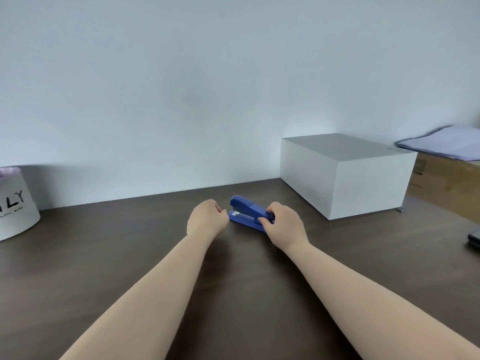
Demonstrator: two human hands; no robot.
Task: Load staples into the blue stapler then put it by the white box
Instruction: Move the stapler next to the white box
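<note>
A blue stapler (246, 210) lies closed on the dark brown table (117, 255), its head pointing toward the back left. My right hand (284, 223) grips its near right end, fingers wrapped over the top and base. My left hand (207, 219) sits just left of the stapler with the fingers curled in, touching or almost touching the stapler's base; I cannot tell if anything is pinched in it. The white box (363, 188) stands to the right of the stapler, a short gap away. No staples are visible.
A white round container (15, 211) with black lettering stands at the far left. Behind the white box sits a brown cardboard box (446, 188) with pale papers (446, 145) on top. A dark object (474, 239) lies at the right edge. A pale wall backs the table.
</note>
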